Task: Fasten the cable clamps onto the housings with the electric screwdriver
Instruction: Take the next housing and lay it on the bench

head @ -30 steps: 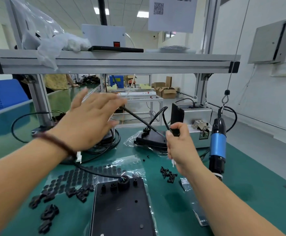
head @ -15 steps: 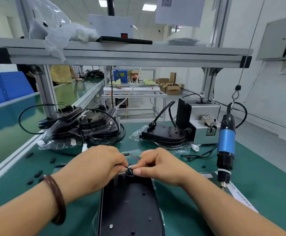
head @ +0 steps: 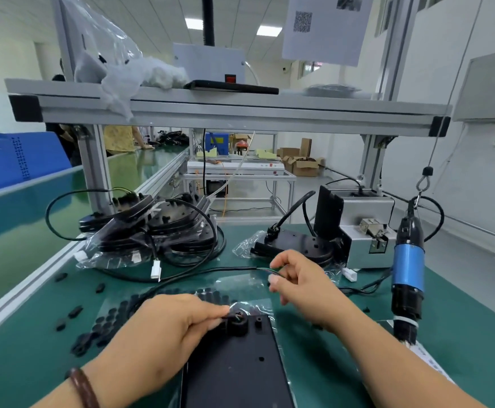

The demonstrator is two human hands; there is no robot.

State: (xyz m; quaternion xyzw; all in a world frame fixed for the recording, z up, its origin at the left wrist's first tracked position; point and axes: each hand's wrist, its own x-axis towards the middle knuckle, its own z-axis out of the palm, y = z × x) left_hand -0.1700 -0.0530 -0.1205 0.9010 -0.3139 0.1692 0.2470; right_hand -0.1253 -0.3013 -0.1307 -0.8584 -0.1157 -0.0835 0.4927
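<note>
Head view: 1 black housing (head: 234,366) is laid flat at the near edge of the green bench (head: 461,325). Its cable (head: 199,273) is pinched at the housing's round boss by the left hand (head: 175,325). The cable's thin end wires are pinched by the right hand (head: 302,287). The electric screwdriver (head: 408,272) is hung at right, untouched.

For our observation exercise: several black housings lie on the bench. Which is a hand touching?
The flat black plastic housing nearest the camera; the left hand pinches the black cable at it. Others lie untouched behind.
</note>
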